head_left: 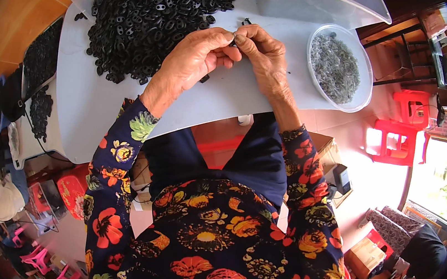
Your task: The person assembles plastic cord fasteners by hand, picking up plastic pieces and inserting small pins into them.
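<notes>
Over the white table my left hand [198, 53] and my right hand [264, 55] meet, fingertips pinched together. Between the thumbs shows a small black piece [233, 42]; fingers cover most of it, so its exact shape is hidden. Both hands are closed on it. Left of my left hand lies a big heap of small black oval plastic pieces with two holes [143, 18]. A few black pin-like parts [246, 22] lie on the table just beyond my fingers. Right of my right hand stands a round clear tub [309, 66] holding many small transparent pieces [334, 66].
A clear plastic bin [307, 6] stands at the table's far side. The white table's [108, 120] near edge curves in front of my lap. More black pieces [41, 111] lie on a surface at the left. Red stools [393, 143] stand on the floor to the right.
</notes>
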A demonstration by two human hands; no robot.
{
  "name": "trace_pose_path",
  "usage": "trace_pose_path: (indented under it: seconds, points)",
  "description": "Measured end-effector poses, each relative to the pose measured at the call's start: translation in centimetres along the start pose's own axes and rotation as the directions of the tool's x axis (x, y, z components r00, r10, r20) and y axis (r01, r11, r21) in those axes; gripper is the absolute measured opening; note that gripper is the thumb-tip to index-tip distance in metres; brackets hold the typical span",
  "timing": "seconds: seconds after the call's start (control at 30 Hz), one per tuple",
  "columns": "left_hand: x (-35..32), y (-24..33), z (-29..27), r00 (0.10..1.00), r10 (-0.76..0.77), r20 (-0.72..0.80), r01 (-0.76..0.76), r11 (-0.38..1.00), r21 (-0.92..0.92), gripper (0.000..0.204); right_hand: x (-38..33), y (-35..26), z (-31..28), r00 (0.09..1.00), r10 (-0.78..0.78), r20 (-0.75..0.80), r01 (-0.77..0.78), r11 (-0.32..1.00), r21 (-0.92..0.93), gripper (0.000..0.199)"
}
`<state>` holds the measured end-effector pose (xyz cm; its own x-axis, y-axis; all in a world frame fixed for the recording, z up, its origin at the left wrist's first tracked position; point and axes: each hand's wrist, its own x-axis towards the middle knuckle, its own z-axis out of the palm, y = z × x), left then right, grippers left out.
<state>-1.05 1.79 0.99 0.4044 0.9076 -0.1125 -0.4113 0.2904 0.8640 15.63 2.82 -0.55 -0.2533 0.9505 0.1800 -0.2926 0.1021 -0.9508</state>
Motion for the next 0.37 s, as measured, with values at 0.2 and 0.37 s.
trace_pose_path:
  seconds: [0.2, 0.37]
  points:
    - [0.54, -0.21, -0.25, 0.999, -0.042, 0.034, 0.044, 0.998, -0.045, 0.019, -0.09, 0.16, -0.08, 0.996, 0.003, -0.086, -0.011, 0.996, -0.092, 0.011]
    - [0.15, -0.98, 0.38, 0.983, 0.151, -0.109, -0.148, 0.989, 0.03, 0.024, -0.01, 0.19, -0.24, 0.997, 0.021, -0.074, -0.028, 0.996, -0.088, 0.016]
